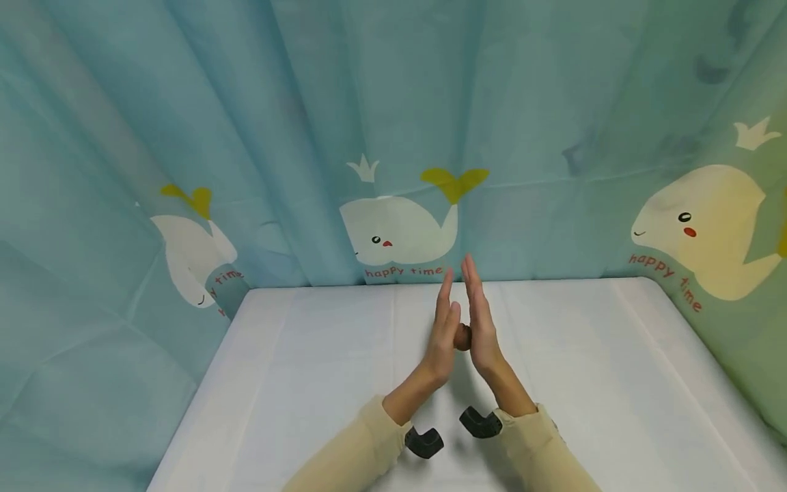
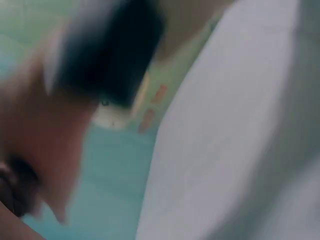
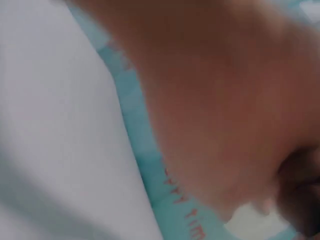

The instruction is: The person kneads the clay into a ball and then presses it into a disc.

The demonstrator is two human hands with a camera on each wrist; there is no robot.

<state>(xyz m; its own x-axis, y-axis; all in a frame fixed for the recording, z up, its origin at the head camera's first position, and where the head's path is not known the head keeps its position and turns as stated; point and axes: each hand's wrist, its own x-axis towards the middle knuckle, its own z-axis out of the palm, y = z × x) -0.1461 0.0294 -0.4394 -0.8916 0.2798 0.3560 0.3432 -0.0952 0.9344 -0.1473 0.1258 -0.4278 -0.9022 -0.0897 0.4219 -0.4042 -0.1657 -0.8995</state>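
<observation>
A small brown ball, walnut-like in look (image 1: 462, 337), sits between my two palms. My left hand (image 1: 440, 345) is raised upright with its fingers straight, its palm against the ball's left side. Facing it, my right hand (image 1: 484, 335) has straight fingers pointing up and away, its palm on the ball's right side. The fingertips of the two hands lean towards each other with a narrow gap. In the right wrist view the ball (image 3: 301, 192) shows dark and rounded beside the palm. The left wrist view is blurred, with the ball (image 2: 20, 185) at its left edge.
Below the hands spreads a white table (image 1: 320, 355). A blue-green curtain (image 1: 307, 137) with printed whales hangs behind it and along both sides. Black curved wrist mounts (image 1: 424, 443) stick out from both beige sleeves (image 1: 363, 444).
</observation>
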